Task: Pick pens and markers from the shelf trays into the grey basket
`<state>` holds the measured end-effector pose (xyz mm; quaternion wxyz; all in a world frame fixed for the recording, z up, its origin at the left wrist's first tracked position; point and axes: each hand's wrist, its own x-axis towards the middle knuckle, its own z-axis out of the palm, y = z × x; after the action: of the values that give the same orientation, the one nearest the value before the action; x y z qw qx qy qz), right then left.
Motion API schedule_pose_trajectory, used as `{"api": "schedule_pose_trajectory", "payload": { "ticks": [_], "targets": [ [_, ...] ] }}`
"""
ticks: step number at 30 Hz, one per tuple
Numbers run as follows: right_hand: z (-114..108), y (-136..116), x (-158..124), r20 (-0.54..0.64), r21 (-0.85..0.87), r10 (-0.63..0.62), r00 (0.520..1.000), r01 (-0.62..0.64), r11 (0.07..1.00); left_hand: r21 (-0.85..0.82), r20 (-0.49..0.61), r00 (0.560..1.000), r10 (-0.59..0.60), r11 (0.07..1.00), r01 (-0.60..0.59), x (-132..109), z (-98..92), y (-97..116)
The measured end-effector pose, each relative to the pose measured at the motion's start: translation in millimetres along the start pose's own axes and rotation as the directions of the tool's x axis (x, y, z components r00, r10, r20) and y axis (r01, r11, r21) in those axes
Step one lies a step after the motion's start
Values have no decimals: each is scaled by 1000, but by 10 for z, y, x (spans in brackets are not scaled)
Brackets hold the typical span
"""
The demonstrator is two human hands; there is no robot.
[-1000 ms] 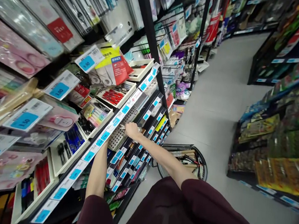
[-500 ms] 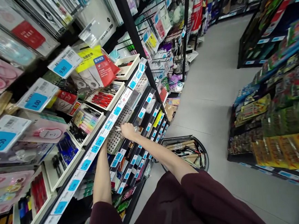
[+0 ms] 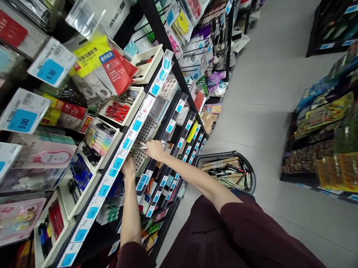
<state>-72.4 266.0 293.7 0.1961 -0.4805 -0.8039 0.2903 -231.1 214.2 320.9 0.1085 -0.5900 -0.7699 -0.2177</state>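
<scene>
My right hand (image 3: 155, 150) is closed around some slim, pale pen-like sticks (image 3: 143, 145) over a perforated grey bin (image 3: 139, 162) on the lower shelf. Its fingers point toward the shelf unit. Below it, my left hand (image 3: 128, 168) reaches in under the price-label strip (image 3: 117, 162). The fingers of that hand are hidden behind the strip, so what they touch does not show. A second perforated bin (image 3: 150, 127) stands just beyond my right hand.
White trays with red pens (image 3: 117, 112), pastel highlighters (image 3: 102, 142) and blue pens (image 3: 81, 171) line the upper shelf. A black shopping basket (image 3: 253, 177) full of pens and pencils stands on the grey floor (image 3: 262, 95). Snack packets (image 3: 343, 173) fill a rack at right.
The view has shifted a little, so the shelf trays sit further left. My left hand shows more of its back and wrist near the strip. My right hand keeps its grip on the sticks.
</scene>
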Motion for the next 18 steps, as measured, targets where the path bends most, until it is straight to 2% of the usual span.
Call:
{"api": "schedule_pose_trajectory", "payload": {
  "ticks": [1,2,4,6,8,10,11,12,13,15,16,18],
  "targets": [
    [7,28,-37,-13,8,-6,1000,6,1000,-6,-130,991,-18,1000,17,-101,28,-4],
    [18,60,-82,-31,18,-20,999,20,1000,-27,-268,963,-15,1000,8,-216,55,7],
    [52,127,-184,-74,36,-88,993,91,995,-84,-474,878,67,989,-121,-470,94,67],
    [89,187,-291,-125,51,-197,972,205,977,-116,-548,810,209,940,-321,-730,100,162],
    [115,231,-391,-162,68,-299,940,313,947,-130,-574,749,330,867,-482,-954,58,256],
    [123,264,-482,-180,87,-359,916,379,921,-168,-566,717,407,795,-583,-1104,-40,315],
    [122,280,-523,-181,97,-368,912,389,916,-210,-533,724,438,761,-614,-1140,-110,329],
    [118,298,-562,-175,108,-362,916,383,917,-265,-469,751,464,738,-621,-1145,-191,333],
    [115,319,-597,-161,121,-338,927,358,926,-318,-369,790,489,732,-602,-1120,-280,333],
    [115,371,-646,-109,151,-239,965,254,955,-347,-86,854,513,788,-508,-983,-458,337],
    [120,399,-656,-76,163,-174,982,185,969,-299,65,863,500,835,-462,-880,-533,348],
    [142,449,-637,-28,182,-51,998,56,982,-107,294,844,448,893,-437,-634,-625,387]
  ]
}}
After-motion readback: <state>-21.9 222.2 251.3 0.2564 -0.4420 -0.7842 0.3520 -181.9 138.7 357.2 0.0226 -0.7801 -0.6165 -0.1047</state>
